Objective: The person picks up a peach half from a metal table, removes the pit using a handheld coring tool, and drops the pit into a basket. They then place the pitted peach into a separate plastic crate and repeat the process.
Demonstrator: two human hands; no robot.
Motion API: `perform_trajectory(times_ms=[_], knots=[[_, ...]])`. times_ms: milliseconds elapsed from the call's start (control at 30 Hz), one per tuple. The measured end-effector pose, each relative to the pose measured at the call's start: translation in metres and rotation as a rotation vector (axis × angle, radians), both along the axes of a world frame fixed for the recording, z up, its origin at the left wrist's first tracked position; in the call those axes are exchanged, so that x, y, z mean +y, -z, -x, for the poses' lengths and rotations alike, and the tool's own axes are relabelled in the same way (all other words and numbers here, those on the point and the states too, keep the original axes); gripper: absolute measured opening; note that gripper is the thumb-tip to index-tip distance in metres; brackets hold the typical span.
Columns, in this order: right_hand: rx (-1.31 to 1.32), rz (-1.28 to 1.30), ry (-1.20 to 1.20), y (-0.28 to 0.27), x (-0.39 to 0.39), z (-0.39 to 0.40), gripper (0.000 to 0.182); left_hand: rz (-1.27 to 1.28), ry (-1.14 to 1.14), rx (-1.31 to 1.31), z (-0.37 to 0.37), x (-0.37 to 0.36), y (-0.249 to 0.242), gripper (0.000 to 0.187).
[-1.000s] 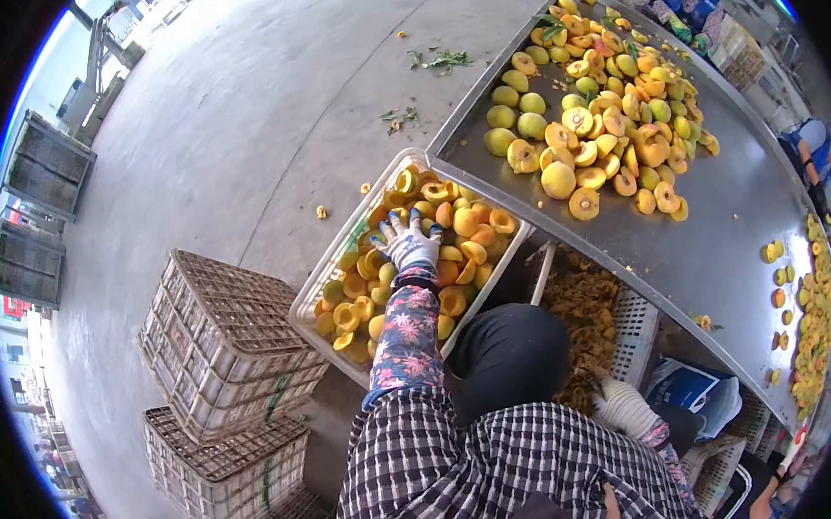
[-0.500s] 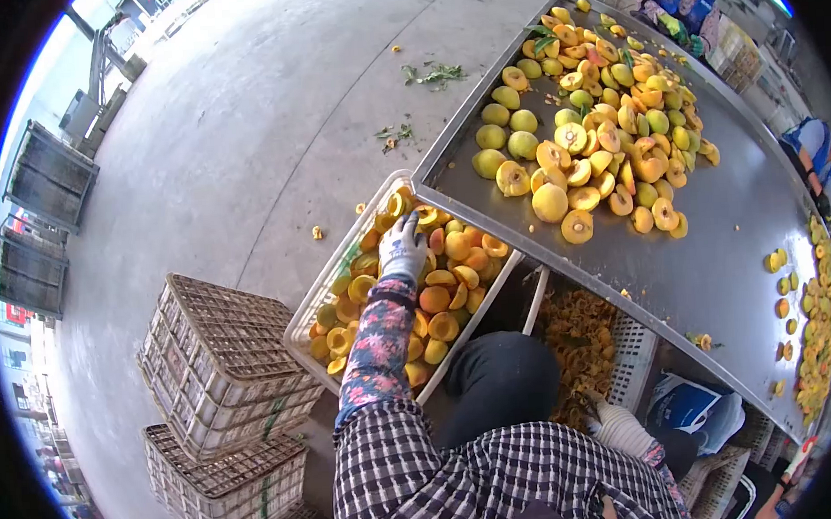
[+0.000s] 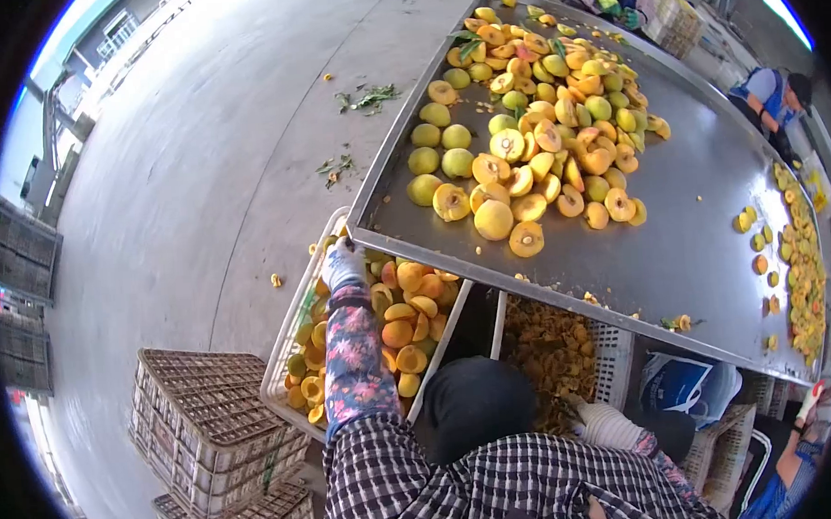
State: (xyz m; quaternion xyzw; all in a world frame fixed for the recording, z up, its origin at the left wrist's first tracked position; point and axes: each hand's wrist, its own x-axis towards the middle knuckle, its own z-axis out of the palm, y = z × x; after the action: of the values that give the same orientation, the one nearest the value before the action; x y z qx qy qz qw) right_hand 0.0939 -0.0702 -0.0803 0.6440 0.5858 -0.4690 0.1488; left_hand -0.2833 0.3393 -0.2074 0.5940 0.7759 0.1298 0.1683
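Observation:
My left hand, in a white glove, reaches to the far end of a white plastic basket, beside the metal table's near corner. Halved yellow-orange peaches fill the basket, and some lie right around the glove. Its fingers point down and away among the fruit, their tips hidden. Low over a crate of brown-orange peach pits and scraps is my right hand in a cream knitted glove. Its fingers are partly hidden, and I cannot tell whether they hold anything.
A metal table carries a heap of whole and halved peaches and more fruit along its right side. Stacked plastic crates stand at left. Leaf scraps lie on the floor. People work beyond the table, and a blue-and-white bag sits below it.
My left hand has moved from the middle of the peaches to the basket's far end. My right hand stays by the pit crate. The camera view has shifted, moving the table leftward in frame.

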Motion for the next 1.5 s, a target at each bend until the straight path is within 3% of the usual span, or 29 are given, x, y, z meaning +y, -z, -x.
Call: perform_trajectory(times_ms=[67, 133, 200, 233, 300, 333, 367, 433, 533, 667, 767, 867, 900, 933, 967, 1033, 1233, 1367, 1500], knots=[[0.029, -0.070, 0.009, 0.010, -0.007, -0.007, 0.062, -0.137, -0.247, -0.270, 0.001, -0.013, -0.019, 0.034], [0.054, -0.097, 0.018, 0.016, -0.011, -0.012, 0.063, -0.522, -0.456, -0.927, 0.015, -0.012, -0.003, 0.026], [0.064, -0.100, 0.020, 0.013, -0.014, -0.008, 0.063, -0.865, -0.367, -1.152, 0.011, -0.020, -0.012, 0.023], [0.056, -0.095, 0.016, 0.005, -0.009, -0.005, 0.063, -0.876, -0.272, -1.000, -0.001, -0.026, -0.034, 0.025], [0.041, -0.111, 0.002, -0.011, -0.006, 0.002, 0.061, -1.007, 0.166, -0.504, -0.052, -0.051, -0.110, 0.033], [0.031, -0.141, -0.035, -0.008, -0.010, 0.001, 0.061, -0.721, 0.314, -0.470, -0.078, -0.068, -0.148, 0.034], [0.018, -0.174, -0.073, 0.002, -0.015, -0.002, 0.060, -0.778, 0.519, -0.372, -0.109, -0.070, -0.161, 0.038], [-0.007, -0.250, -0.139, 0.016, -0.021, -0.006, 0.060, -0.608, 0.976, -0.213, -0.157, -0.081, -0.186, 0.056], [-0.010, -0.231, -0.043, -0.017, -0.015, 0.003, 0.042, -0.350, 1.099, 0.059, -0.198, -0.073, -0.160, 0.054], [0.036, -0.340, 0.075, -0.043, -0.030, 0.004, 0.054, -0.283, 0.958, 0.182, -0.223, -0.065, -0.160, 0.041], [0.075, -0.379, 0.125, -0.044, -0.045, -0.008, 0.059, -0.302, 0.752, -0.267, -0.215, -0.069, -0.160, 0.038], [0.107, -0.600, 0.290, -0.031, -0.057, -0.023, 0.058, 0.337, 0.325, -1.683, -0.205, -0.089, -0.177, 0.048], [0.154, -0.627, 0.364, -0.055, -0.055, -0.021, 0.054, 0.536, 0.349, -2.050, -0.203, -0.113, -0.194, 0.053], [0.236, -0.663, 0.406, -0.098, -0.047, -0.014, 0.051, 0.607, 0.450, -2.197, -0.207, -0.141, -0.213, 0.050], [0.223, -0.765, 0.421, -0.091, -0.046, -0.018, 0.046, 0.631, 0.455, -2.244, -0.214, -0.161, -0.219, 0.050], [0.345, -0.966, 0.479, -0.129, -0.033, -0.011, 0.038, 0.725, 0.391, -2.298, -0.231, -0.203, -0.232, 0.055], [0.106, -1.261, 0.414, -0.138, -0.016, -0.006, 0.031, 0.726, 0.127, -2.213, -0.275, -0.284, -0.244, 0.049], [-0.063, -1.457, 0.404, -0.128, -0.019, -0.005, 0.027, 0.700, 0.220, -2.187, -0.286, -0.298, -0.238, 0.043], [-0.121, -1.200, 0.461, -0.127, -0.026, -0.002, 0.024, 0.605, 0.196, -2.132, -0.296, -0.312, -0.239, 0.041]])
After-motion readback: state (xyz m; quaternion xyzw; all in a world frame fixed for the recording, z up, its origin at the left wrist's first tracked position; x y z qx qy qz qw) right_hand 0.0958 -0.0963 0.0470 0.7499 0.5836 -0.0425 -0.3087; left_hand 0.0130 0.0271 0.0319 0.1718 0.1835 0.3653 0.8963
